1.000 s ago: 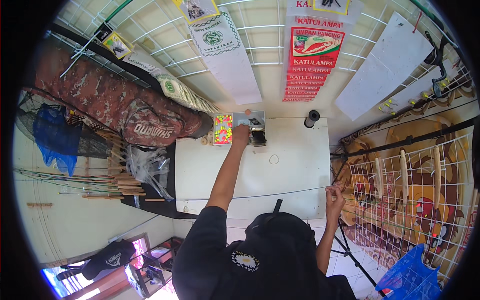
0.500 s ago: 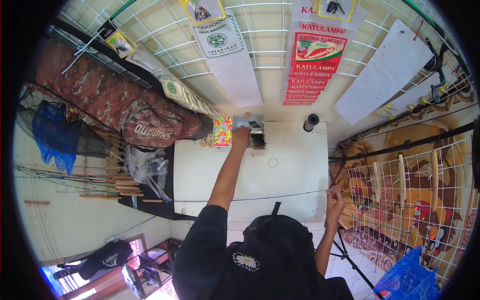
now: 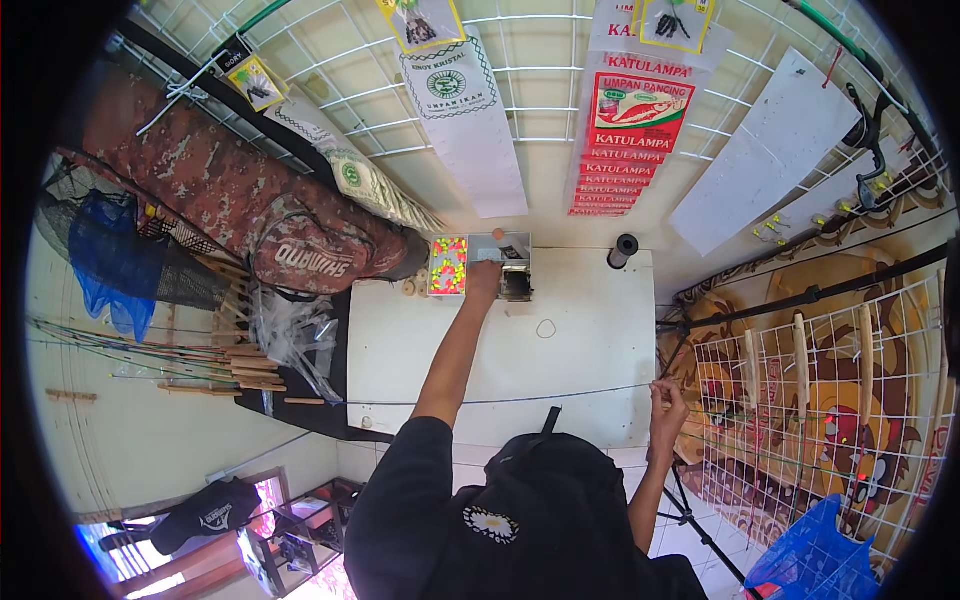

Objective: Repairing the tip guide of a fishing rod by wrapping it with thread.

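Observation:
My left hand (image 3: 484,277) reaches into the middle of a white compartment box (image 3: 514,240) at the far side of the white table. Its fingers are bunched downward, and what they hold, if anything, is hidden. Small red and yellow pieces (image 3: 448,266) fill the box's left compartment. A dark square item (image 3: 516,281) sits beside my hand on the right. My right hand (image 3: 668,402) is raised at the table's right edge, thumb and fingers pinched on the thin end of a fishing rod (image 3: 560,396). The rod stretches leftward across the near part of the table.
A black cylinder (image 3: 622,250) stands at the table's far right, and a small loop (image 3: 546,328) lies mid-table. A camouflage rod bag (image 3: 290,240) and wooden-handled rods (image 3: 255,364) are on the left. Tripod legs (image 3: 690,500) and a white wire grid (image 3: 780,350) stand right.
The view has shifted slightly. My left hand stays at the box with its fingers a little lower, and my right hand still pinches the rod.

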`<state>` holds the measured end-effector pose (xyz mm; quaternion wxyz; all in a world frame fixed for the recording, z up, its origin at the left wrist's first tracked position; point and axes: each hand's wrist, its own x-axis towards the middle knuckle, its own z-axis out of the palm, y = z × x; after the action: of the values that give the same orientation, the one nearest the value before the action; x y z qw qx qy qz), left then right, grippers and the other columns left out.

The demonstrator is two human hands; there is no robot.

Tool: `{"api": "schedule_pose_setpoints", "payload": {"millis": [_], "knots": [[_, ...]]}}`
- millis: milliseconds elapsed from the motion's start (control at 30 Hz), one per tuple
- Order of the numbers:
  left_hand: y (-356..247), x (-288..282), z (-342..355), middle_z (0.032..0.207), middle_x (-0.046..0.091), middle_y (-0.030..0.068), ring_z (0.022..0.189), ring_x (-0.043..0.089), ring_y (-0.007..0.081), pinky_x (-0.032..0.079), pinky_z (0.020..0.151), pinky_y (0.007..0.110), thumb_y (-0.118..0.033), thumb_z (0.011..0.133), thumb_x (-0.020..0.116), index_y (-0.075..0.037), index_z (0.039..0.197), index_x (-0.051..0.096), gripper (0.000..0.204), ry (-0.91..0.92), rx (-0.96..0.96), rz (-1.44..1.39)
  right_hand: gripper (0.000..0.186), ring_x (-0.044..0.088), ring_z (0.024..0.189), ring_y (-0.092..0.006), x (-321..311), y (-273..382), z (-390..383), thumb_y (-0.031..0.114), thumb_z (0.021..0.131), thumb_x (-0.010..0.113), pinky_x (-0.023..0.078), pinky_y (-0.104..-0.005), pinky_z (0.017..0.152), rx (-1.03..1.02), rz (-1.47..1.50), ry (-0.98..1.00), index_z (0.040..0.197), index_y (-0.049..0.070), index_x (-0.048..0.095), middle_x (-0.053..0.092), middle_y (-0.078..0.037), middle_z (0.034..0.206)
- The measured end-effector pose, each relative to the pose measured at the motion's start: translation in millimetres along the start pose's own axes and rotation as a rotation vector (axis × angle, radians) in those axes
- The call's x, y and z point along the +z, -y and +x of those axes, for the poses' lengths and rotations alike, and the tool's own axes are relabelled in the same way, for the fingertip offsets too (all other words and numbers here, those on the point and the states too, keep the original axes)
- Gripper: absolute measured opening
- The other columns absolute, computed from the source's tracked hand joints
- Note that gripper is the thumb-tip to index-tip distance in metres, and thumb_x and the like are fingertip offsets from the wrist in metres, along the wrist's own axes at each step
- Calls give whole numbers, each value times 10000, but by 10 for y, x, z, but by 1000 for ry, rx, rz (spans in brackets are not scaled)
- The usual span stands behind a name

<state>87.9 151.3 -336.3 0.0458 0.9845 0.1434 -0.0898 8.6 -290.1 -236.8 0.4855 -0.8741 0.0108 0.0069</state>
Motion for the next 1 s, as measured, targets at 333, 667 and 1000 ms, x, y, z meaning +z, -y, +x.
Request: {"api": "schedule_pose_setpoints", "payload": {"millis": [333, 667, 1000], "knots": [[11, 45, -4, 1017, 654, 148, 936, 667, 319, 551, 793, 425, -60, 764, 659, -93, 1006, 668, 244, 51, 5, 22, 76, 630, 748, -117, 0, -44, -6, 39, 874, 650, 501, -251, 696, -17, 33, -8, 938, -3, 653, 670, -70, 823], [84, -275, -176, 994, 599, 149, 898, 644, 333, 545, 761, 414, -69, 759, 673, -56, 895, 677, 137, -86, 59, -121, 86, 638, 770, -130, 55, -84, 49, 49, 884, 637, 499, -255, 711, -3, 41, 1, 947, -8, 649, 669, -71, 828], [393, -806, -585, 996, 648, 251, 914, 636, 422, 507, 813, 436, 67, 776, 492, 36, 966, 700, 284, -514, -131, -473, 76, 640, 755, -134, 33, -28, -46, 45, 876, 638, 502, -266, 701, -30, 68, -17, 921, -16, 645, 667, -78, 819]]}}
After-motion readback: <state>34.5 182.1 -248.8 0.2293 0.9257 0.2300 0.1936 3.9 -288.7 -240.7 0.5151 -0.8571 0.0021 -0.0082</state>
